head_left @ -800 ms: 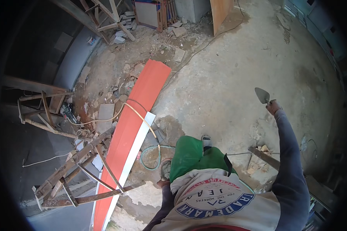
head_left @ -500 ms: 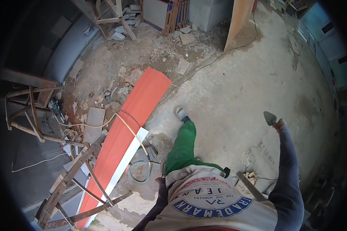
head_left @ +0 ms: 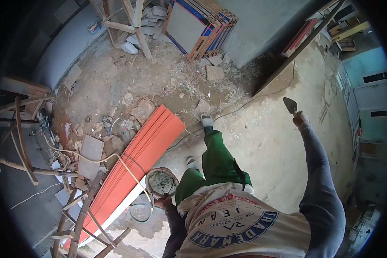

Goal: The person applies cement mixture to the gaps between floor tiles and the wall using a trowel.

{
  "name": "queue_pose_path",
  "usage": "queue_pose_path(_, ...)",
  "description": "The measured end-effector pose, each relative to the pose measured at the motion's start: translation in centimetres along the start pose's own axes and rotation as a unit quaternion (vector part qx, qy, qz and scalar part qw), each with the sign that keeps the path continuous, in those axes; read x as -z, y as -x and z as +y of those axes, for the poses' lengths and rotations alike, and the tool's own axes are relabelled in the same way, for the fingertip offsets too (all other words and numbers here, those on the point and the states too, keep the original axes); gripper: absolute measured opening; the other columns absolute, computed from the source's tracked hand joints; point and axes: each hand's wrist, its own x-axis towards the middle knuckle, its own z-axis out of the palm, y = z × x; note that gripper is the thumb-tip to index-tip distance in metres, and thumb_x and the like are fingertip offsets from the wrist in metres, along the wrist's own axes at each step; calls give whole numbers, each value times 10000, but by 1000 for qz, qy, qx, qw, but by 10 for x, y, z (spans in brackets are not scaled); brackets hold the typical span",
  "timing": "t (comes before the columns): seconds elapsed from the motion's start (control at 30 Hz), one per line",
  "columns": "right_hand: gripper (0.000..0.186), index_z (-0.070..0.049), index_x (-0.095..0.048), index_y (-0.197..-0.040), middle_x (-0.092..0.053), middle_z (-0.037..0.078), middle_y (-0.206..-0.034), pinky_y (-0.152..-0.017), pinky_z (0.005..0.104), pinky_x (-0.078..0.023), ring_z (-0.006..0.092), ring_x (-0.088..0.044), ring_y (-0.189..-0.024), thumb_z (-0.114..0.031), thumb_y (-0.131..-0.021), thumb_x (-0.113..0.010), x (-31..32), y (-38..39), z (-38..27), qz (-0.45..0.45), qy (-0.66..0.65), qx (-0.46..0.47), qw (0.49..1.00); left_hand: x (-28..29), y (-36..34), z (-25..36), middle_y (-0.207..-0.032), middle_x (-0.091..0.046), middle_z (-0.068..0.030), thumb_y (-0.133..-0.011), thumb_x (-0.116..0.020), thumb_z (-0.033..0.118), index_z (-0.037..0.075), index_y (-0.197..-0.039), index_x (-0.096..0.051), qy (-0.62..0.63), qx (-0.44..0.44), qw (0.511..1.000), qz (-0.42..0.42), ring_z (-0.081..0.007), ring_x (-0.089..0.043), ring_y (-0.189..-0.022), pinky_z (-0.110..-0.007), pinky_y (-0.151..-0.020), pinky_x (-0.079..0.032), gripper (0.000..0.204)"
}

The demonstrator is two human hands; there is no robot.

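Observation:
My right hand (head_left: 301, 120), stretched out to the right, is closed round the handle of a pointed trowel (head_left: 290, 104). The trowel's grey blade points away from me. Beside my left thigh, my left hand (head_left: 163, 201) is closed on the near edge of a round bucket (head_left: 148, 184). Wet grey mortar (head_left: 161, 181) shows inside it. The exact grip of the left fingers is partly hidden.
Long red boards (head_left: 133, 159) lie to my left, with a hose (head_left: 127, 165) across them. Wooden trestles (head_left: 69, 223) stand at the near left. Rubble and broken tiles (head_left: 90, 157) litter the floor. A cable (head_left: 245, 105) crosses ahead; boxed tiles (head_left: 187, 26) lean beyond.
I have stepped forward, and the view has turned. The bucket of mortar has come into sight at my left hand. My right hand still holds the trowel, now farther out ahead.

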Motion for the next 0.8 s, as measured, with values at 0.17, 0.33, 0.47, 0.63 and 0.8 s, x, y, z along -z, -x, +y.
queue_pose_path(0.17, 436, -65, -759, -1213, -773, 256, -1160, -995, 542, -577, 455, -724, -1159, -363, -918, -639, 130, -174, -208, 117, -48, 98, 987, -137, 7, 102, -1076, -552, -158, -721, -828, 215, -90, -1163, -499, -341, -161, 901, 214, -312, -570, -1001, -463, -882, -474, 630)
queue_pose_path(0.33, 372, -102, -759, -1204, -776, 229, -1159, -1025, 569, -556, 462, -719, -1136, -319, -923, -647, 240, -281, -401, 122, -34, 256, 958, -225, 46, 208, -1201, -524, -176, -750, -811, 286, -84, -1163, -469, -406, -156, 877, 203, -314, -596, -1033, -430, -803, -533, 652)
queue_pose_path(0.47, 384, -98, -752, -1218, -774, 221, -1194, -1003, 558, -566, 461, -726, -1128, -346, -951, -632, 293, -352, -534, 82, -2, 288, 954, -280, 66, 273, -1125, -478, -147, -784, -769, 305, -44, -1100, -432, -304, -42, 939, 157, -294, -558, -967, -423, -771, -505, 579)
queue_pose_path(0.63, 462, -43, -670, -1309, -780, 257, -1102, -885, 521, -589, 480, -741, -1059, -403, -1020, -673, 265, -362, -723, 322, -373, 229, 839, -319, 72, 330, -1031, -421, -110, -827, -716, 329, 5, -1022, -385, -187, 74, 964, 173, -268, -511, -885, -415, -731, -470, 502)
queue_pose_path(0.8, 640, 13, -462, -1554, -603, 334, -1422, -1084, 567, -512, 513, -616, -1303, -391, -1079, -604, 154, -500, -717, 269, -135, 93, 949, -428, 36, 418, -937, -363, -73, -871, -663, 353, 55, -943, -339, 3, 168, 968, 184, -243, -465, -803, -407, -691, -435, 446)
